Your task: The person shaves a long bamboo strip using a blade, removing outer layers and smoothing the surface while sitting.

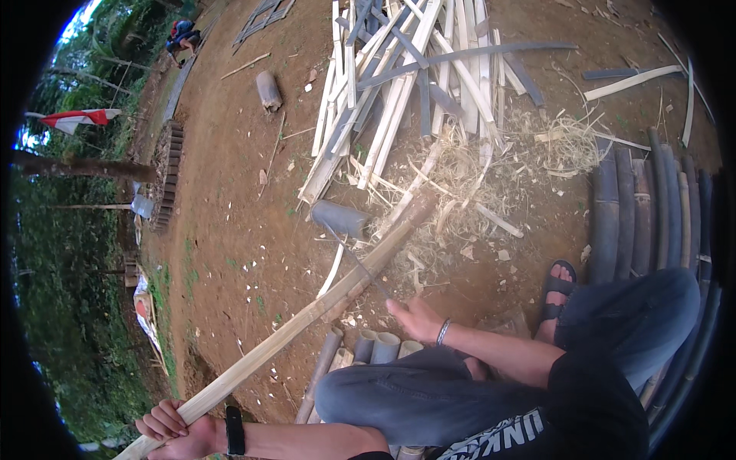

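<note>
— What is taking up most of the ground?

— A pile of split slats (414, 84) is lying across the far edge of the dirt yard (238, 230), pale ones and grey ones crossing each other. A row of dark poles (644, 207) is lying side by side along the right edge, near a sandalled foot (558, 295). Shavings (475, 184) are littering the dirt between the two.

— And what is the person working with?

— A long pale pole (307, 326) is running slantwise from the near left corner up toward the middle of the yard, its far end lying among the shavings, just beside a short grey tube (339, 218). The left hand (170, 425) is wrapping its fingers tight around the near end of the pole.

— What is the right hand doing?

— The right hand (414, 316) is hovering just beside the pole's middle, fingers spread apart and blurred; I cannot tell whether it is touching the pole or gripping anything. A bracelet (442, 332) is sitting on that wrist, a black watch (234, 431) on the left.

— Anything smaller?

— A few cut stubs (383, 346) are lying by the knee, and a short log (268, 90) is resting near the far left.
</note>
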`<state>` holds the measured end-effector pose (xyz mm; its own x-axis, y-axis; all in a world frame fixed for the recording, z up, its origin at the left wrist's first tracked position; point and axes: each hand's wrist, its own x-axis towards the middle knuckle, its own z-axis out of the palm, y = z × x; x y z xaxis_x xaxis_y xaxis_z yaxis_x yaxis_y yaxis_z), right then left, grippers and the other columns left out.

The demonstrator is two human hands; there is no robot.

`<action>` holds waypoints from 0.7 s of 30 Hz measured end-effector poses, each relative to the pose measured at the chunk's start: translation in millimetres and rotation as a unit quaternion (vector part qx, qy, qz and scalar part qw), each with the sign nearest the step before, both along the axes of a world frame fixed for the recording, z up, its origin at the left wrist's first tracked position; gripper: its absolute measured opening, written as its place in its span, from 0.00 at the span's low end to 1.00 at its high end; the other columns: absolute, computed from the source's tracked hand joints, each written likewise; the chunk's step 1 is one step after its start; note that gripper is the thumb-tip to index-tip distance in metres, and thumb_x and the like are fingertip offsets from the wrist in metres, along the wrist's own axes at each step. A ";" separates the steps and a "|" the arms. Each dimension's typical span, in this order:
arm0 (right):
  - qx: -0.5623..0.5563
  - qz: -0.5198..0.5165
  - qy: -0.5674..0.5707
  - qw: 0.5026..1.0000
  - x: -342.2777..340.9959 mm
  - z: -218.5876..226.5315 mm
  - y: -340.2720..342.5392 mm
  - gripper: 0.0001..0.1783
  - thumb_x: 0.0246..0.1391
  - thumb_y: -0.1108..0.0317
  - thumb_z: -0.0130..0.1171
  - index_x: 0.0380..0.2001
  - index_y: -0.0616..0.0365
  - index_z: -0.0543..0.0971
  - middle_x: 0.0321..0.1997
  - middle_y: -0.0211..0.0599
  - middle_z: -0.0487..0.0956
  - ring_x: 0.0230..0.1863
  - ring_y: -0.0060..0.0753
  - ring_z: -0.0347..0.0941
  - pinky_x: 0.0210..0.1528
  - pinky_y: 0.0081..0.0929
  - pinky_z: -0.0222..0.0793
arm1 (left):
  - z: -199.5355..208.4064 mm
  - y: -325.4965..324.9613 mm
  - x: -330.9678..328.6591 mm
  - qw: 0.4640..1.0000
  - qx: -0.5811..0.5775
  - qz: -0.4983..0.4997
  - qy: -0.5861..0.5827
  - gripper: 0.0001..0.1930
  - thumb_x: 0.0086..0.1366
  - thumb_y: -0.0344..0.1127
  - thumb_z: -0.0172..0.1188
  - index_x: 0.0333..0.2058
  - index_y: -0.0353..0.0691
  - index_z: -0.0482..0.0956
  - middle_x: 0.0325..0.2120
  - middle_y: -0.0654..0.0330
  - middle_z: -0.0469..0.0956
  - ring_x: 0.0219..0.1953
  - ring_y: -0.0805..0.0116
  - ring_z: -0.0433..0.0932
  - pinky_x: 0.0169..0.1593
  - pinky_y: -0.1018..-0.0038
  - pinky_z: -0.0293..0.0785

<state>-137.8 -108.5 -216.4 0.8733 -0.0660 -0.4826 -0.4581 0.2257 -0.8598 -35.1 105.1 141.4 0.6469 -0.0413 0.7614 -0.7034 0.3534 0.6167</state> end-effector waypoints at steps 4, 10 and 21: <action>-0.066 0.014 -0.062 0.996 -18.8 -6.6 4.9 0.45 0.55 0.31 0.40 0.06 0.66 0.67 0.05 0.39 0.59 0.12 0.33 0.62 0.20 0.44 0.57 | 2.1 -5.8 -5.4 1.000 -0.001 0.004 0.002 0.35 0.61 0.73 0.21 0.18 0.46 0.54 0.09 0.67 0.52 0.09 0.77 0.50 0.14 0.82 0.47; -0.008 -0.048 0.003 0.999 -16.3 -15.5 24.7 0.44 0.56 0.34 0.41 0.06 0.66 0.67 0.05 0.41 0.60 0.11 0.34 0.61 0.21 0.44 0.59 | -1.2 -5.1 -2.2 1.000 -0.015 -0.009 -0.006 0.34 0.62 0.72 0.21 0.18 0.45 0.54 0.09 0.67 0.53 0.09 0.78 0.50 0.14 0.82 0.46; -0.039 -0.064 -0.015 0.997 -25.1 -35.3 26.6 0.43 0.57 0.35 0.41 0.07 0.67 0.67 0.05 0.41 0.61 0.11 0.34 0.62 0.19 0.41 0.58 | -0.6 -10.1 -5.1 1.000 -0.013 0.019 -0.006 0.33 0.63 0.70 0.23 0.19 0.45 0.55 0.10 0.67 0.53 0.09 0.78 0.51 0.14 0.82 0.46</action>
<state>-163.0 -81.8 -251.7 0.8688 -0.2145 -0.4462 -0.4044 0.2125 -0.8895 -40.2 95.0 140.8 0.6388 0.0025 0.7694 -0.7236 0.3416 0.5997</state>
